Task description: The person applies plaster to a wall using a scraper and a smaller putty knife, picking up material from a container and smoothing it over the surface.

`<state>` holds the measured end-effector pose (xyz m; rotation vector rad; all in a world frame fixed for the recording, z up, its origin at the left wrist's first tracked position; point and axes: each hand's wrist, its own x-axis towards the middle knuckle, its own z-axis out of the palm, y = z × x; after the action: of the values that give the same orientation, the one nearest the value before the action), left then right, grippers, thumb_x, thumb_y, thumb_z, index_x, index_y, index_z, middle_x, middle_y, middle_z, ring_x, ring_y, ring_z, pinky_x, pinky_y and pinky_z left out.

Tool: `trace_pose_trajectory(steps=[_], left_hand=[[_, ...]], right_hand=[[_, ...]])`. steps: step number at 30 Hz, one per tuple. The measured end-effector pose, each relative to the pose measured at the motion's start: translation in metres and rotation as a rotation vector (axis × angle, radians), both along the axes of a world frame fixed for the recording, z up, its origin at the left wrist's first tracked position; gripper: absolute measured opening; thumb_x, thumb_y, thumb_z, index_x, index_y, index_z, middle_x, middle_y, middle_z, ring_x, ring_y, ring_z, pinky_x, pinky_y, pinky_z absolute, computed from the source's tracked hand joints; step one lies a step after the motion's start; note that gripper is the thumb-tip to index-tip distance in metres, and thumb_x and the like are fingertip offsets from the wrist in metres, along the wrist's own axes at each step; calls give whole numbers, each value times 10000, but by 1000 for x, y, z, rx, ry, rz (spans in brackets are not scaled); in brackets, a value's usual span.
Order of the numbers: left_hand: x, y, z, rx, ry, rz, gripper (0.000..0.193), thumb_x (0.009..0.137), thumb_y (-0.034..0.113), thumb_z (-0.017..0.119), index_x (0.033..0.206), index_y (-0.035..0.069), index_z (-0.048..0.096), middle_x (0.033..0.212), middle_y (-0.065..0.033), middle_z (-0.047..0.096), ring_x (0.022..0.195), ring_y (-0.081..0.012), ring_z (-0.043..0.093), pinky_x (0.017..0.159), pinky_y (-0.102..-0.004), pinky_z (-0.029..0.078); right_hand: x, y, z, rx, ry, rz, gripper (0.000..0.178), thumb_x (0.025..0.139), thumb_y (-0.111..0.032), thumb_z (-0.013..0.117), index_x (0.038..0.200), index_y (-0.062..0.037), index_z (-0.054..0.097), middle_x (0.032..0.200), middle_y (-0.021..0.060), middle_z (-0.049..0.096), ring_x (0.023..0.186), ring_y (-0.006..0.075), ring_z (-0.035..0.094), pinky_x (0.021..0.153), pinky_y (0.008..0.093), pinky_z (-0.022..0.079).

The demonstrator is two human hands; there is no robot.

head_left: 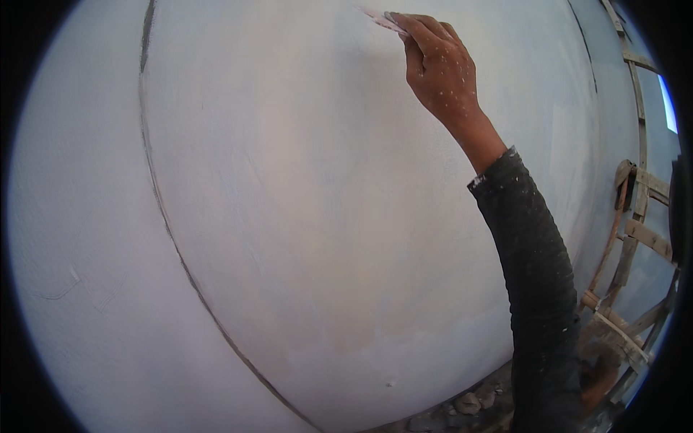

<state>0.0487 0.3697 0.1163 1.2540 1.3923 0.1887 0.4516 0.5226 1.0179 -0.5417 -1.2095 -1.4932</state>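
Raised to the top of the view, my right hand (pixel 442 66) is closed, thumb and fingers pinching a thin, flat pinkish-white piece (pixel 384 19). Its kind is not plain; its far end fades against the pale wall (pixel 310 195) and seems to lie on or close to it. White specks dot the back of the hand and the dark sleeve (pixel 538 267). Brighter and duller patches spread over the wall in front of me. My left hand does not show.
A dark groove (pixel 180 252) runs down the wall at left. Wooden poles and planks, like a ladder or scaffold (pixel 639 180), stand at right. Stones (pixel 469 404) and rubble lie along the wall's foot. A blurred brown rounded shape (pixel 600 364) shows beside my sleeve.
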Motion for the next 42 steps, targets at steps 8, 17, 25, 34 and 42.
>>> trace_pose_trajectory(steps=[8,17,25,34,42], left_hand=[[-13,-6,5,-36,10,33,352,988,348,692,1237,98,701,818,-1,645,662,-137,528,565,-348,472],[-6,-1,-6,-70,14,-23,356,990,346,688,1250,102,694,811,0,637,654,-134,519,556,-345,464],[-10,2,2,-72,31,-39,360,992,344,685,1261,106,687,804,1,629,648,-131,510,549,-343,457],[-7,-10,4,-85,26,-64,365,994,343,681,1274,110,680,797,2,621,640,-128,500,540,-341,449],[-27,-39,-14,-149,47,-86,369,995,341,677,1286,113,674,791,2,614,634,-125,492,533,-339,442]], right_hand=[[-41,39,-35,-177,-129,-96,311,987,-63,652,1277,-110,755,1270,54,742,1162,243,687,1054,399,559],[-22,-52,-622,-1155,-35,13,490,864,-48,708,1347,-129,730,1437,76,664,1356,306,594,1159,475,478],[38,-44,-428,-774,123,158,535,771,90,672,1289,-37,724,1317,128,702,1197,334,643,1022,469,541],[79,9,-219,-409,185,-33,499,888,63,676,1371,-61,684,1322,123,695,1175,322,642,999,443,549],[-49,-48,-626,-1139,92,100,434,899,-16,673,1322,-80,747,1450,110,636,1312,322,602,1119,475,514]])
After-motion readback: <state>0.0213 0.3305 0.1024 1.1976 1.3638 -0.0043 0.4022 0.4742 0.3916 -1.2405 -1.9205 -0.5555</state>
